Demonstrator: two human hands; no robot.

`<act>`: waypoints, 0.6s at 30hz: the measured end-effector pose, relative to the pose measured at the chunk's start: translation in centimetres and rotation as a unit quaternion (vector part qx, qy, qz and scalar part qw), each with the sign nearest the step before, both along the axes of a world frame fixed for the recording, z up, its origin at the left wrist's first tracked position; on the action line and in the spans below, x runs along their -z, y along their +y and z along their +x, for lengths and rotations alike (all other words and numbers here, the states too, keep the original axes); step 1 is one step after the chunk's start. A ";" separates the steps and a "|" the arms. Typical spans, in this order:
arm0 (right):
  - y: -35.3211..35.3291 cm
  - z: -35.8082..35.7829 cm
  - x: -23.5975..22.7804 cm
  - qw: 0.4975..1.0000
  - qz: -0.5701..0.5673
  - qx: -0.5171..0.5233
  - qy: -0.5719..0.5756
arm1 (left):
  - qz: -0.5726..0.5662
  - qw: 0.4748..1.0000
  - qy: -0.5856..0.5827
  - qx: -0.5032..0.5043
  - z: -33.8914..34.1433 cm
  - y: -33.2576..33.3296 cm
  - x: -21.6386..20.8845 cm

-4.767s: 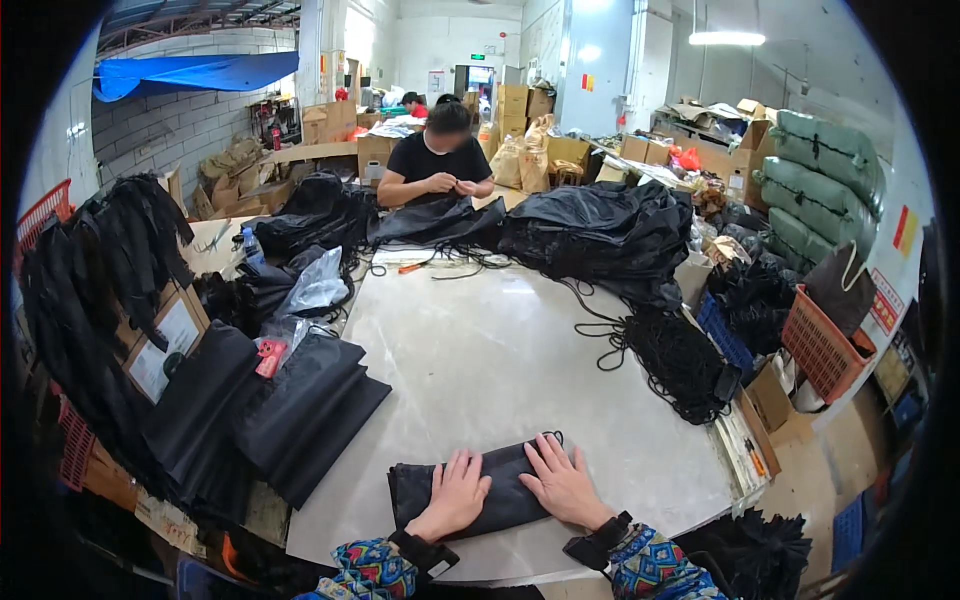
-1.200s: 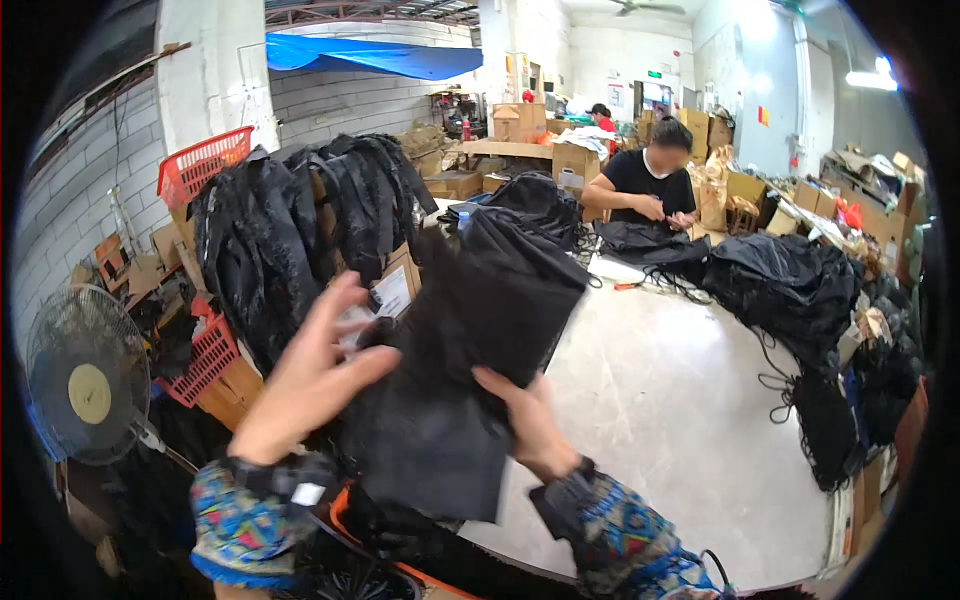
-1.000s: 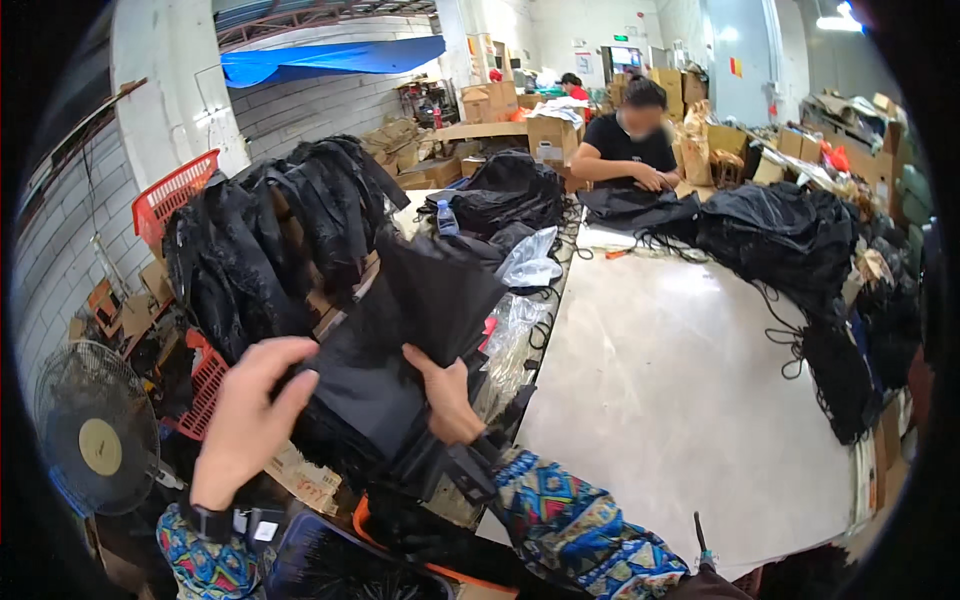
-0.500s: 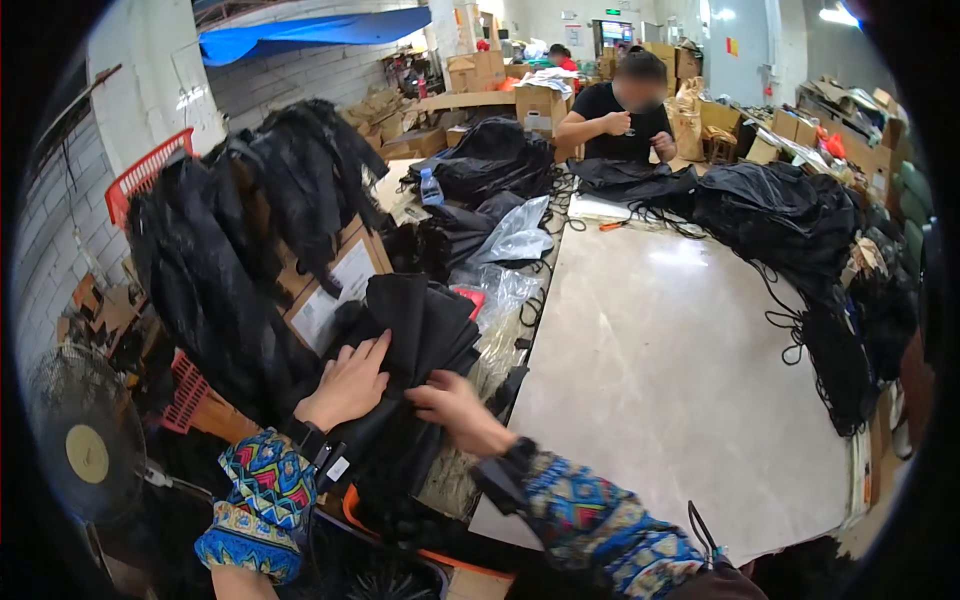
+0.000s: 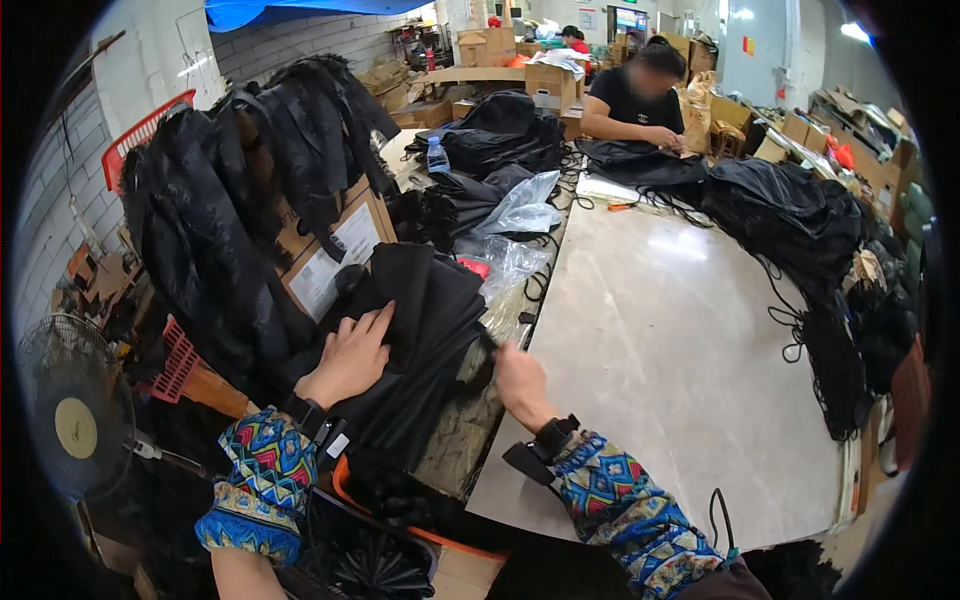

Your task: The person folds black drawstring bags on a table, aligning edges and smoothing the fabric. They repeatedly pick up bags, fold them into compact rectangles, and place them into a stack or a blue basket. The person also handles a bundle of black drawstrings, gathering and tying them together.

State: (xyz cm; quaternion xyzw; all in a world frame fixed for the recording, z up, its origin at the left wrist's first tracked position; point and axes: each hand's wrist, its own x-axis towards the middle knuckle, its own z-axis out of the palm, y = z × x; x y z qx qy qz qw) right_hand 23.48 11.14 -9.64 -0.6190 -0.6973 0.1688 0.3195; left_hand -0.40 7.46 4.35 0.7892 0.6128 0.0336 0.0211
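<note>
My left hand (image 5: 347,362) lies on a stack of black fabric pieces (image 5: 422,300), its fingers spread over the cloth. Just right of the stack, by the edge of the pale tabletop, my right hand (image 5: 522,380) is closed. A dark, blurred strip of black fabric (image 5: 478,372) runs from its fingers toward the stack; its outline is smeared. Behind the stack, more long black fabric strips (image 5: 215,200) hang over a cardboard box (image 5: 362,215) with white labels.
A pale tabletop (image 5: 660,380) stretches to my right, with black corded fabric (image 5: 790,215) heaped along its far side. A person (image 5: 640,105) sits across it. Clear plastic bags (image 5: 510,265) and a water bottle (image 5: 437,155) lie beyond the stack. A fan (image 5: 75,425) stands at left.
My right hand has moved right, away from the stack, and closed with black fabric at its fingers. My left hand stays on the stack. The person opposite has lowered their hands to the fabric.
</note>
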 end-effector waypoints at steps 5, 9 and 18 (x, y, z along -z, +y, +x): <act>0.5 1.4 -1.2 0.778 0.027 0.026 0.628 | -0.004 1.000 0.005 -0.002 -0.4 -0.1 0.3; 0.1 1.4 -3.1 0.591 -0.005 -0.029 0.806 | -0.011 1.000 0.010 -0.004 -0.1 0.0 0.4; 6.9 3.7 -4.3 0.621 0.032 0.044 0.782 | -0.007 1.000 -0.009 -0.020 0.4 -0.5 0.8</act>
